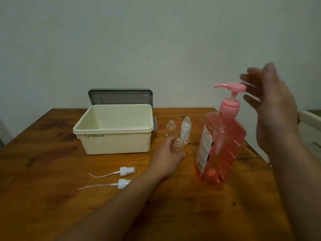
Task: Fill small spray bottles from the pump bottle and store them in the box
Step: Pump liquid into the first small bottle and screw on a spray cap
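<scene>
A large pink pump bottle full of pink liquid stands right of centre on the wooden table. My right hand hovers open just right of its pump head, fingers spread and blurred. My left hand is shut on a small clear uncapped bottle standing left of the pump bottle. Two more uncapped small bottles stand behind it: a short clear one and a taller labelled one. The cream box sits open and empty at the left.
Two white spray caps with long dip tubes lie on the table in front of the box, one above the other. The box's grey lid leans against the wall behind it. A white object lies beyond the table's right edge.
</scene>
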The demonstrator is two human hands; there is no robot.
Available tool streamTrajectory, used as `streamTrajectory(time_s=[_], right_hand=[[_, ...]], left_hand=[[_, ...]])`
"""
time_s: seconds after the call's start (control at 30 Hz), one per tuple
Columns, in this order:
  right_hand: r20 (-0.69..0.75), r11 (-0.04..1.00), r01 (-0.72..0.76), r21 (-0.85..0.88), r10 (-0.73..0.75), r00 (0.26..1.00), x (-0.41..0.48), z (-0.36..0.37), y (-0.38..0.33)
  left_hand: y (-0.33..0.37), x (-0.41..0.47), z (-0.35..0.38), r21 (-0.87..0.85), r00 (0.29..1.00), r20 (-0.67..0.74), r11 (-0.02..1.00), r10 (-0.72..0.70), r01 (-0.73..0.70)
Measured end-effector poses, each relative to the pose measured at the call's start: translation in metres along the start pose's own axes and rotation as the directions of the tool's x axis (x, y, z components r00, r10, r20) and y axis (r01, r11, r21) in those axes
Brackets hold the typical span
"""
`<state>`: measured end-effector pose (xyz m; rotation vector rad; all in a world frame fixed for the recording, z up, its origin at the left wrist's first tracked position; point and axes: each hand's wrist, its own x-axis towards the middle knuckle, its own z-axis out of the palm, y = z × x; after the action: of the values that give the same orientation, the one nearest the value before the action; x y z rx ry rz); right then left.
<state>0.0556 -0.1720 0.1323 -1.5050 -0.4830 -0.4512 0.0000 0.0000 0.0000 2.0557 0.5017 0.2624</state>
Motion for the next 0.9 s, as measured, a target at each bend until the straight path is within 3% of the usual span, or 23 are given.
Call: streamTrajectory(time_s=[0.13,0.33,0.53,0.73,0.9], right_hand=[[0.166,0.985,-0.173,-0.020,0.174,0.971,0.004,0.004,0.002],[0.237,0.995,-0.093,-0.023,0.096,0.967,0.008,0.010,0.003],[0.285,0.981,-0.194,0.014,0.182,0.941,0.008,0.011,0.007],[0.321,0.947,-0.321,-0.003,0.305,0.897,0.006,0.008,0.012],[0.397,0.905,-0.423,0.045,0.373,0.839,0.006,0.007,0.016]], left_hand=[[-0.002,0.002,0.001,0.036,1.000,0.001,0.999,0.004,-0.004],[0.000,0.002,0.002,0.069,1.000,-0.024,0.998,0.014,-0.013],[0.008,-0.001,0.000,-0.110,0.998,-0.053,0.993,0.041,-0.046],[0.043,-0.012,-0.016,-0.281,0.973,-0.103,0.932,0.207,-0.229],[0.069,-0.015,-0.028,-0.317,0.943,-0.144,0.889,0.299,-0.330]])
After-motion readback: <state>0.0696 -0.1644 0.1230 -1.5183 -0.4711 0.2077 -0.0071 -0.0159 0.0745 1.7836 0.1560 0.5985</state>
